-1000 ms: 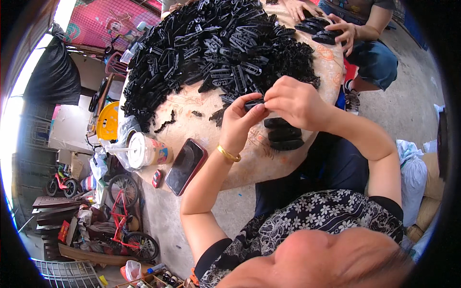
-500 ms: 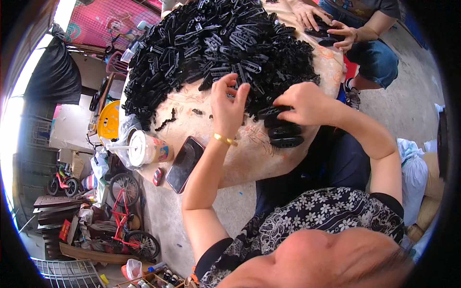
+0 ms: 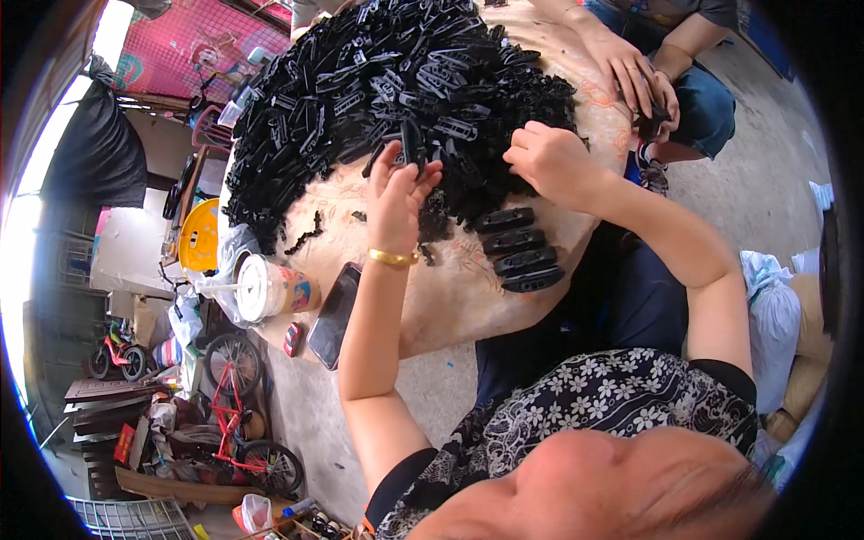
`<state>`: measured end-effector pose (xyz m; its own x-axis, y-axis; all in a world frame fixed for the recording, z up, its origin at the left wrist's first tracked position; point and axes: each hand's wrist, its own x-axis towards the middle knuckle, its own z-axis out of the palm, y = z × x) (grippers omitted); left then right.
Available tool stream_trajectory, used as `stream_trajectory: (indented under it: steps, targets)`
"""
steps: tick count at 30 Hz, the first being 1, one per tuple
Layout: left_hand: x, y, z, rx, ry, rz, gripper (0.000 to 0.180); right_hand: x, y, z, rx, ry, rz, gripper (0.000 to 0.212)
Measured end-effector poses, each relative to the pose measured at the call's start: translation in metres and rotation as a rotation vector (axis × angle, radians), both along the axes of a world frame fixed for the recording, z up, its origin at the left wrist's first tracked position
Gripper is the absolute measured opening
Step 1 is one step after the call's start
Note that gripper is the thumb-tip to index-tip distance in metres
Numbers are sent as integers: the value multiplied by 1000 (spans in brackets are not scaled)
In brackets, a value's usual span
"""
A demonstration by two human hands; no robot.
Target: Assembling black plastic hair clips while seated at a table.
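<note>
My left hand (image 3: 394,202), a gold bangle at its wrist, holds up a long black plastic piece (image 3: 412,144) between thumb and fingers at the near edge of a big heap of similar black pieces (image 3: 360,81). To the right, my right hand (image 3: 560,166) has its fingertips pinched together beside small black parts (image 3: 549,103) at the heap's right side. Whatever those fingertips hold is hidden. Below that hand, several black oval pieces (image 3: 522,261) lie in a row on the cloth-covered table (image 3: 432,310).
A lidded cup with a straw (image 3: 261,288), a phone (image 3: 335,315) and a small red object (image 3: 293,338) stand along the table's left front. Across the right corner, another person's hands (image 3: 634,81) hold a dark piece. A red bicycle (image 3: 236,418) and white sacks (image 3: 769,306) are on the floor.
My left hand has shifted slightly left and taken a long black piece. My right hand has let go of the row and moved up toward the small parts. The other person's hands have moved nearer.
</note>
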<state>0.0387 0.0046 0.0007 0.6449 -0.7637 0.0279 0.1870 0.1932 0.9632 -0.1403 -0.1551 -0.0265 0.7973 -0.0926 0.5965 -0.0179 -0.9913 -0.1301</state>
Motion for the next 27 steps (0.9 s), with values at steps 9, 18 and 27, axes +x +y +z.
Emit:
stream_trajectory:
  steps: [9, 18, 27]
  targets:
    - [-16, 13, -4, -153, 281, -315, 31, -2, 0, 14, 503, -179, 71, 7]
    - [-48, 13, -2, -32, 93, -423, 51, -4, 22, 28, 1092, -235, 321, 9]
    - [-51, 15, -3, -13, 208, -357, 40, -6, 25, 29, 992, -216, 376, 13]
